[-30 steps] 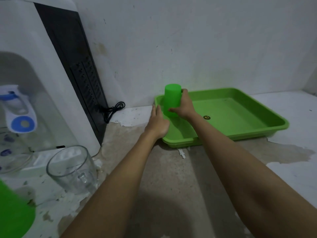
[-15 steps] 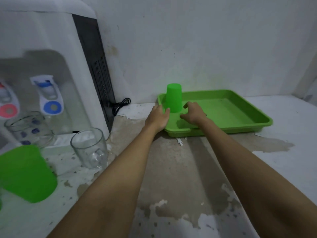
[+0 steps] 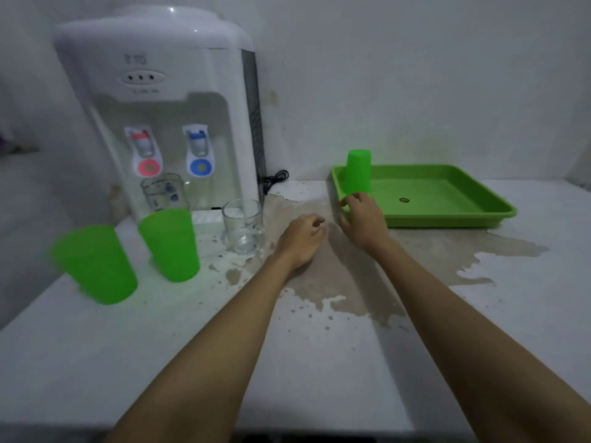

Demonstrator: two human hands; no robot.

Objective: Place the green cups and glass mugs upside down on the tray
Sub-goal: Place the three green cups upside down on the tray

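Note:
A green cup (image 3: 358, 171) stands upside down in the near-left corner of the green tray (image 3: 447, 215). Two more green cups stand upright on the counter at the left, one in front (image 3: 96, 263) and one behind it (image 3: 169, 244). A glass mug (image 3: 244, 230) stands upright beside them, and a second glass mug (image 3: 163, 191) sits under the dispenser taps. My right hand (image 3: 363, 215) hovers at the tray's left edge, just below the inverted cup, fingers loosely curled, holding nothing. My left hand (image 3: 302, 239) hangs over the counter between mug and tray, empty.
A white water dispenser (image 3: 160, 100) with red and blue taps stands at the back left, its black cord (image 3: 275, 180) lying against the wall. The counter (image 3: 319, 362) has worn brown patches; its front edge is near the bottom.
My right hand let go of the inverted cup and drew back to the tray's edge. My left hand left the tray and moved toward the left. The view swung left, showing the dispenser and cups.

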